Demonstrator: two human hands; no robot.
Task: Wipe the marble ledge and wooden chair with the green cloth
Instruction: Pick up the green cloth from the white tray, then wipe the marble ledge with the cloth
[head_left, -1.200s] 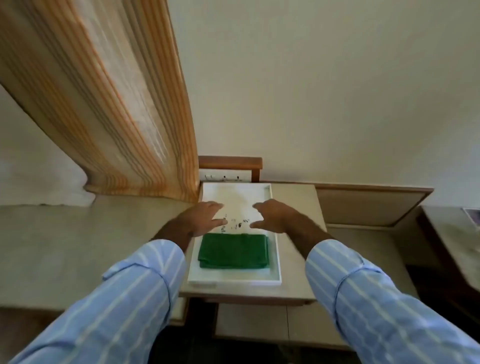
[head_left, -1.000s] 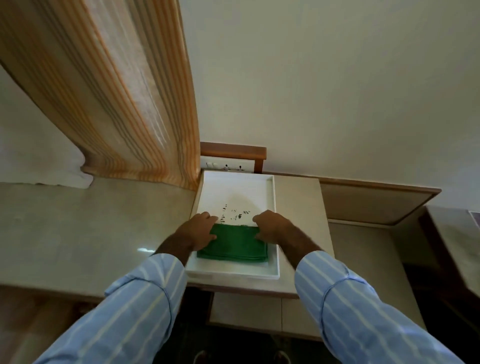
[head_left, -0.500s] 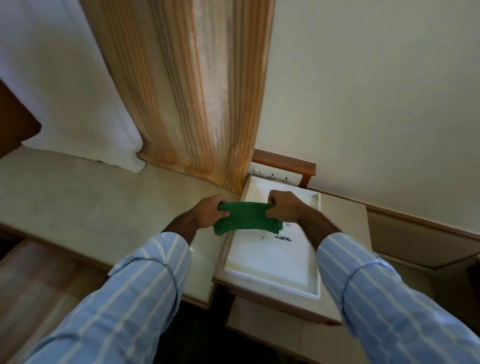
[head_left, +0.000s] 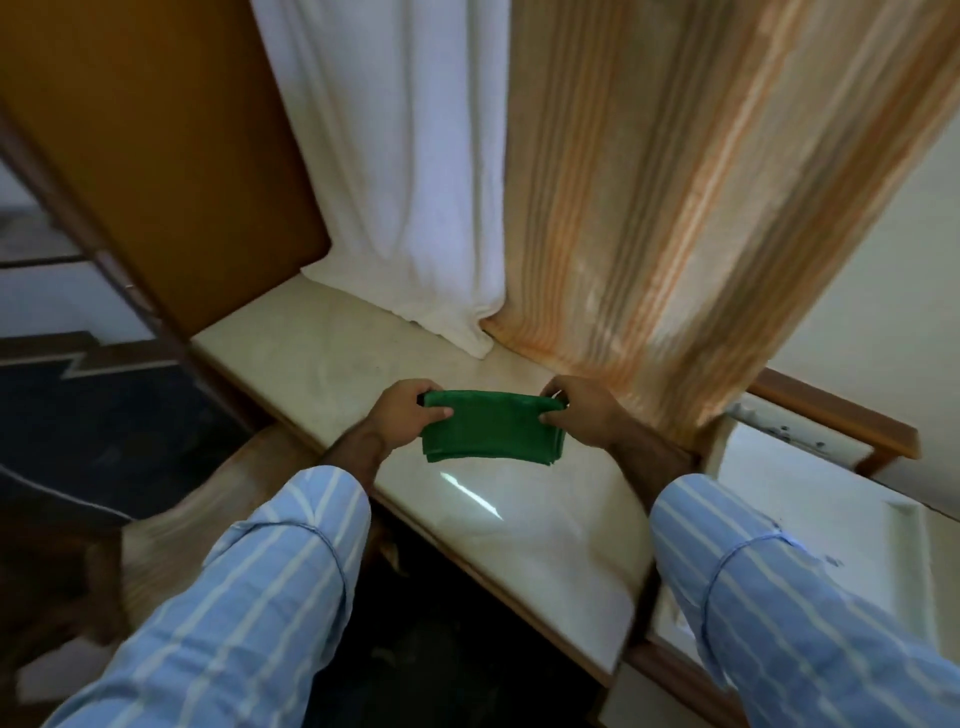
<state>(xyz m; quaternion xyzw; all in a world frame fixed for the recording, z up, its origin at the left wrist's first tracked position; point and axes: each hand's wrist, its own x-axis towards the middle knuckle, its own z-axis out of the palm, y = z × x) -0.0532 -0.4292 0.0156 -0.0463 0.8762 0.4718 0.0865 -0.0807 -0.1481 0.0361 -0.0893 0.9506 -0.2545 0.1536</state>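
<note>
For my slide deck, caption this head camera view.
Both hands, left hand and right hand, hold a folded green cloth above the marble ledge.

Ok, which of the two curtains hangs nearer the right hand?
The orange-striped curtain: its hem drops just behind the right hand. The plain white curtain hangs farther left.

No text, label, brand, number or sign can be read anywhere in the view. The white tray (head_left: 810, 467) at the right edge carries a few small dark marks, but they are blurred and too small to tell whether they are writing at all.
</note>
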